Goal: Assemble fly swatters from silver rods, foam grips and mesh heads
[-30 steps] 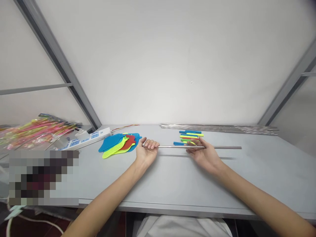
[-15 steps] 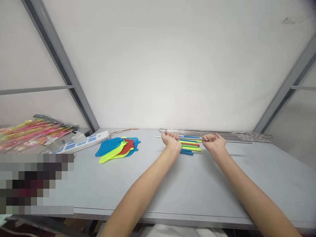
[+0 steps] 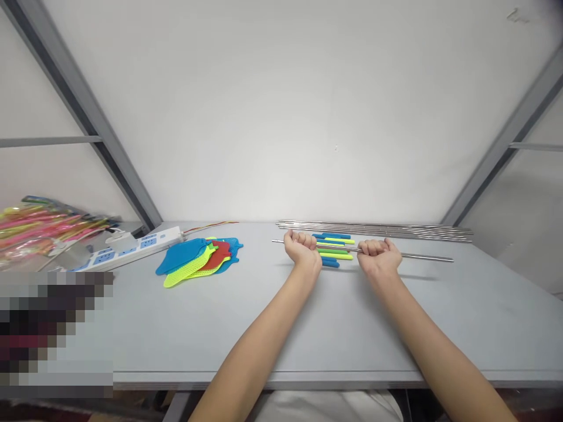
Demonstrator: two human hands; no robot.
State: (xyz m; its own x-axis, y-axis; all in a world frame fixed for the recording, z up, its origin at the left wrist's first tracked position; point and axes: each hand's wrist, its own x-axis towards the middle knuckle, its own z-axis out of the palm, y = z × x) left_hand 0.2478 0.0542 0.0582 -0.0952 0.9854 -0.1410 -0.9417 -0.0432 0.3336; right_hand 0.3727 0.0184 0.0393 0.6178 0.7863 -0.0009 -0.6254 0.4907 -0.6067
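A thin metal rod runs sideways above the table, its right end slightly lower than its left. My left hand is closed around it near the left end, and my right hand grips it farther right. Between and behind the hands lie several blue, green and yellow tube-like handles on the tabletop, partly covered by the rod and my left hand. Farther back, more metal rods lie side by side along the wall. Left of my hands is a fanned pile of blue, yellow and red fly swatter heads.
A white power strip with plugs and cables lies left of the swatter heads. Colourful items in clear plastic bags are heaped at the far left. The grey table ends at a front edge near my body. A pixelated patch hides the lower left.
The held rod has come nearer and now tilts, its right end lower and clear of the other rods. Both hands stay closed on it. The camera view has shifted slightly.
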